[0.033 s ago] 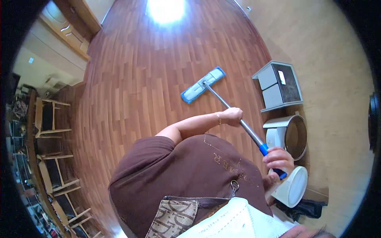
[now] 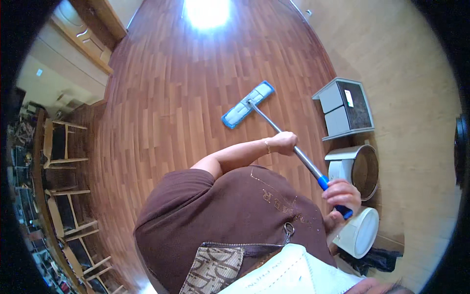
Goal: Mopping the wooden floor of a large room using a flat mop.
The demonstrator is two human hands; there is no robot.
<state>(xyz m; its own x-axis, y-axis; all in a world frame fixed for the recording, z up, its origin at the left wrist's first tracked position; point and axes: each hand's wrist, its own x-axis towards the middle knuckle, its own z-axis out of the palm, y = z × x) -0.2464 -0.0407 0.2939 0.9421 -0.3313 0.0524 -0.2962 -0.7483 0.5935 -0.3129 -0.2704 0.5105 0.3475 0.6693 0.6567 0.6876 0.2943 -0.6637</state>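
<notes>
A flat mop (image 2: 264, 117) with a metal pole slants across the view. Its blue-edged pad (image 2: 237, 115) lies on the wood floor ahead of me, tilted from lower left to upper right. My left hand (image 2: 284, 143) reaches across my body, fingers closed around the middle of the pole; a bracelet circles that wrist. Near the pole's top end, my right hand (image 2: 343, 197) is wrapped around the blue grip (image 2: 345, 212). Part of the grip is hidden under the fingers.
Along the right wall stand a grey-and-white cabinet (image 2: 345, 108), a white round-fronted unit (image 2: 355, 171), a white bin-like drum (image 2: 361, 232) and a black bag (image 2: 379, 259). Several wooden chairs (image 2: 66, 142) line a cluttered table (image 2: 46, 191) at left. A door (image 2: 83, 34) stands far left.
The mop pad has shifted very slightly to the left on the floor. Both hands have moved a little left with the pole, keeping their grip.
</notes>
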